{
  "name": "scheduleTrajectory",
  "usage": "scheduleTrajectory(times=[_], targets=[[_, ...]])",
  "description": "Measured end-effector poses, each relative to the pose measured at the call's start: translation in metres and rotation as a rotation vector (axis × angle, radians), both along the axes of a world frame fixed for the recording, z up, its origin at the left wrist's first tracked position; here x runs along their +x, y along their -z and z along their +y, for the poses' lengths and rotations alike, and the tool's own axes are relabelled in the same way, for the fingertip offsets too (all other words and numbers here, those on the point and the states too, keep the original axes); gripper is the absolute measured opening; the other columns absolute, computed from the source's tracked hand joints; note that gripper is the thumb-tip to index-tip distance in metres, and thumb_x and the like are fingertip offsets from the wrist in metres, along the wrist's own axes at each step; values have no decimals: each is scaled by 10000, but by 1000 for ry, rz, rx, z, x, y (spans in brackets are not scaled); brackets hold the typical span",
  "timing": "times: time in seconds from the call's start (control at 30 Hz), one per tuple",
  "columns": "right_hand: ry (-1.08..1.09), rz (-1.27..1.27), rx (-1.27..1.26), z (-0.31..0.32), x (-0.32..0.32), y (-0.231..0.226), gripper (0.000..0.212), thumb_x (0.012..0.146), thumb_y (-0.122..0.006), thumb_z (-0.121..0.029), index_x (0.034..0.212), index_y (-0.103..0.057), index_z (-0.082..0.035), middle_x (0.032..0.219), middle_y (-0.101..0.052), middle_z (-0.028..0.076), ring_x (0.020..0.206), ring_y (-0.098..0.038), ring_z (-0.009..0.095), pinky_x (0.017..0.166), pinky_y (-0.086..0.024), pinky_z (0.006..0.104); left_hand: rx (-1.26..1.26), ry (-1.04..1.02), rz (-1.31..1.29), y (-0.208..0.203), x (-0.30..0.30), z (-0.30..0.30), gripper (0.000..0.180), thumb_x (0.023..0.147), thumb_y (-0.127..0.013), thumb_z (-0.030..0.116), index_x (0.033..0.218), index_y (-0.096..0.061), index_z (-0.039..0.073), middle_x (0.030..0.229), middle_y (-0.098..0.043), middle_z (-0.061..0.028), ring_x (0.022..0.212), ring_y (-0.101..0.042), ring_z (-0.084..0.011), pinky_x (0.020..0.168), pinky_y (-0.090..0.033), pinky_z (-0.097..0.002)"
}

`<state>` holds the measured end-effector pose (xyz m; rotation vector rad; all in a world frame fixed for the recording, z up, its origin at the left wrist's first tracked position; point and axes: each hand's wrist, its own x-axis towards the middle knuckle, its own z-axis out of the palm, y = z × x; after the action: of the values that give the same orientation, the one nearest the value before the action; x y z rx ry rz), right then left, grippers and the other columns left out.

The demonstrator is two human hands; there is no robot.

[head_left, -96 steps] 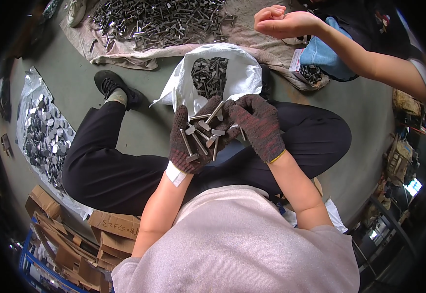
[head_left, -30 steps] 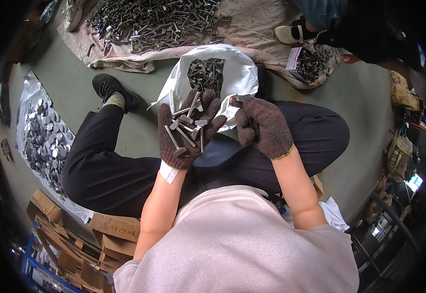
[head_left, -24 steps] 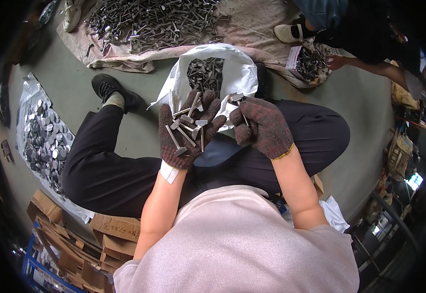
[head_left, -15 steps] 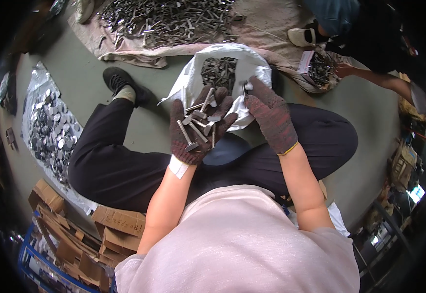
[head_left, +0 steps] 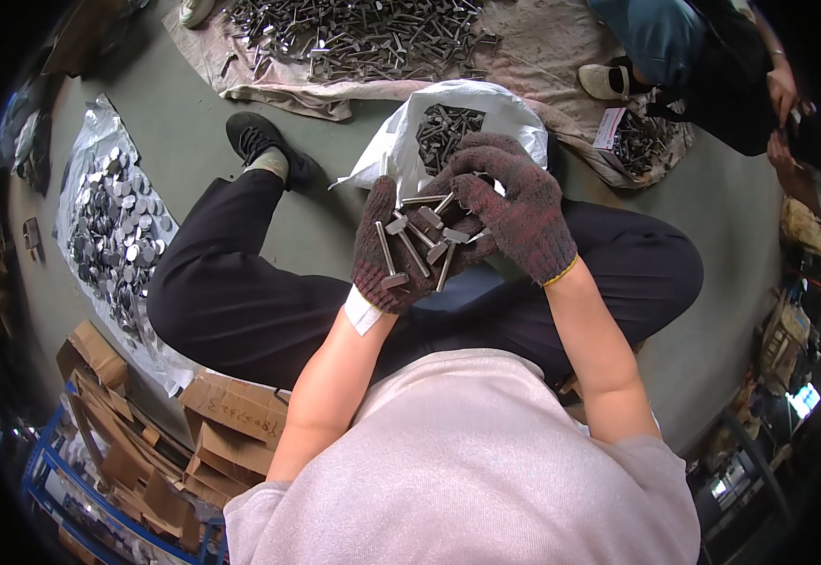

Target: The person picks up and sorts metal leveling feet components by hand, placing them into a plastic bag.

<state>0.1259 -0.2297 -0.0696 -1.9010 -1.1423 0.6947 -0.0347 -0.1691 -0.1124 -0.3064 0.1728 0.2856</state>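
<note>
Your left hand [head_left: 418, 275]: open, upturned, bearing T-headed bolts [head_left: 437, 251]; right hand [head_left: 523, 215]: curled over it, grip unclear; white sack [head_left: 512, 115] beyond both.

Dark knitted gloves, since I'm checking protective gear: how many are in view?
2: one glove on the left hand, its palm bearing T-shaped metal pieces, and one on the right hand. Others may be hidden.

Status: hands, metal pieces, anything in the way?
Left hand, gloved in dark knit, palm up, cradling grey metal T-shaped pieces. Right hand, likewise gloved, over them, partly blocking view; grip unclear. White plastic sack of similar pieces beyond.
</note>
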Motion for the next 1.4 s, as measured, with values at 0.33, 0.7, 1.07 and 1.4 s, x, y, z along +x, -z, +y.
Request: scheduleTrajectory(times=[0.33,0.7,1.07,1.4], targets=[[-110,-251,58,-24,-16,-7,205,761,-748,-95,955,-716,-38,1170,-652,178,1033,-649,308,881,-516,378,-36,-45,69,4,-5,-5,728,986,-391,557,1522,-293,74,1487,-407,-197,1280,-501,-367,1038,-449,-542],[-179,-510,110,-32,-42,-6,240,649,-801,-187,871,-723,-145,1201,-603,132,1158,-547,395,941,-466,496,3,-97,86,11,-6,-11,735,982,-425,550,1514,-314,55,1462,-432,-211,1235,-531,-366,1015,-488,-450],[-201,-558,119,-12,-52,-21,340,687,-766,-193,1025,-727,-181,1285,-582,141,1231,-510,374,1040,-397,484,-166,-104,56,6,-8,-11,697,985,-428,561,1463,-386,56,1381,-505,-212,1202,-557,-365,1021,-477,-505],[-97,-456,187,-21,-29,-8,340,785,-709,-99,1125,-707,-99,1264,-606,144,1218,-544,325,1018,-432,416,-50,-162,51,36,-14,-20,705,991,-374,589,1479,-356,80,1437,-465,-188,1287,-486,-356,1081,-394,-518]])
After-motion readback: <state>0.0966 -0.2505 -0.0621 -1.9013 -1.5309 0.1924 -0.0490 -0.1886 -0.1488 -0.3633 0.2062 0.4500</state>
